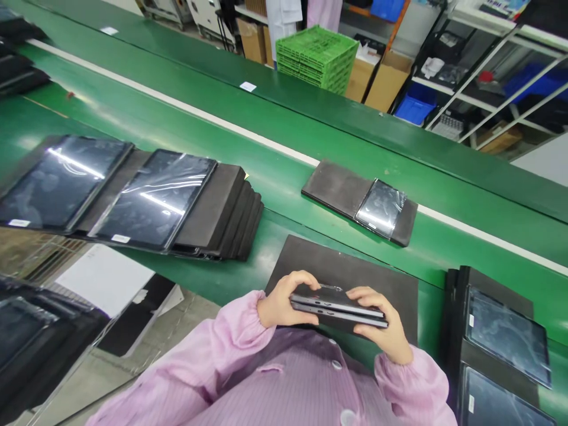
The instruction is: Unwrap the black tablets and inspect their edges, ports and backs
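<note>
At lower centre of the frame, the person's left hand (281,299) and right hand (381,319) grip a closed, slim dark laptop (337,305) by its two ends, fingers curled over the top and the lid side tilted away. This two-ended hold appears to leave the long edge with its ports unobstructed and turned toward the head camera. The laptop is raised just above a dark grey mat (355,266), which lies on the green desk (284,236) and seems to give a soft surface beneath the work. Upper left of the mat, dark folio-covered tablets in plastic film (155,198) stand overlapped in a row, their stepped arrangement apparently keeping each unit separate. A single filmed tablet in an open folio (359,204) lies apart at centre right, and two more filmed units (506,334) sit at lower right. Pink ribbed sleeves (235,337) are gathered at both wrists, clear of the laptop.
</note>
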Motion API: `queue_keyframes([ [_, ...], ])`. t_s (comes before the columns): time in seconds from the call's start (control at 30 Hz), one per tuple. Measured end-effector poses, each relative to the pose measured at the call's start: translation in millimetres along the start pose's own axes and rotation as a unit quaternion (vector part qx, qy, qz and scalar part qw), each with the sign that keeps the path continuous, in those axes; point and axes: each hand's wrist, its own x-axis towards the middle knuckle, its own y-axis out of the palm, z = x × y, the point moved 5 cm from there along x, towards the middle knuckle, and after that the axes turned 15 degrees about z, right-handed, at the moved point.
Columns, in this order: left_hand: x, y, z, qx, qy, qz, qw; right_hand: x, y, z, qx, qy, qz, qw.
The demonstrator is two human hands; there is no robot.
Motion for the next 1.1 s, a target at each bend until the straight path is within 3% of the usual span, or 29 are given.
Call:
queue_keyframes([
  [0.13, -14.0, -6.2, 45.8, -0.047, -0.137, -0.160, 0.977, -8.1, 4.4, -61.9, -0.082, 0.200, 0.018, 0.976],
  [0.2, -10.7, -10.3, 65.2, -0.036, -0.172, -0.219, 0.960, -13.9, 9.9, -77.2, -0.103, 0.248, -0.005, 0.963],
  [0.27, 1.0, -12.2, 83.8, -0.024, -0.204, -0.255, 0.945, -17.2, 18.8, -71.8, -0.129, 0.256, -0.011, 0.958],
  [0.33, 16.9, -7.3, 101.8, -0.026, -0.241, -0.268, 0.932, -16.3, 28.5, -50.3, -0.201, 0.251, -0.003, 0.947],
  [0.4, 33.1, 5.7, 115.0, -0.037, -0.271, -0.256, 0.927, -11.3, 36.0, -25.3, -0.306, 0.257, -0.003, 0.917],
  [0.5, 52.1, 28.3, 116.2, -0.042, -0.281, -0.229, 0.931, -0.9, 40.6, -6.1, -0.407, 0.301, -0.014, 0.863],
  [0.57, 62.4, 37.0, 105.4, -0.045, -0.260, -0.199, 0.944, 5.1, 40.7, -7.5, -0.419, 0.325, -0.014, 0.848],
  [0.7, 78.1, 32.5, 80.4, -0.079, -0.217, -0.126, 0.965, 15.2, 34.9, -24.5, -0.323, 0.312, -0.040, 0.892],
  [0.8, 83.6, 19.5, 71.5, -0.095, -0.200, -0.106, 0.969, 29.0, 20.7, -37.6, -0.179, 0.261, -0.119, 0.941],
  [0.87, 85.3, 13.2, 70.5, -0.098, -0.199, -0.102, 0.970, 43.6, 7.9, -44.9, -0.087, 0.214, -0.166, 0.959],
  [0.97, 87.1, 8.0, 71.9, -0.101, -0.206, -0.108, 0.967, 66.1, -9.0, -58.2, 0.043, 0.199, -0.185, 0.961],
  [1.1, 90.8, 5.1, 71.1, -0.103, -0.210, -0.107, 0.966, 82.8, -17.7, -69.8, 0.150, 0.217, -0.142, 0.954],
])
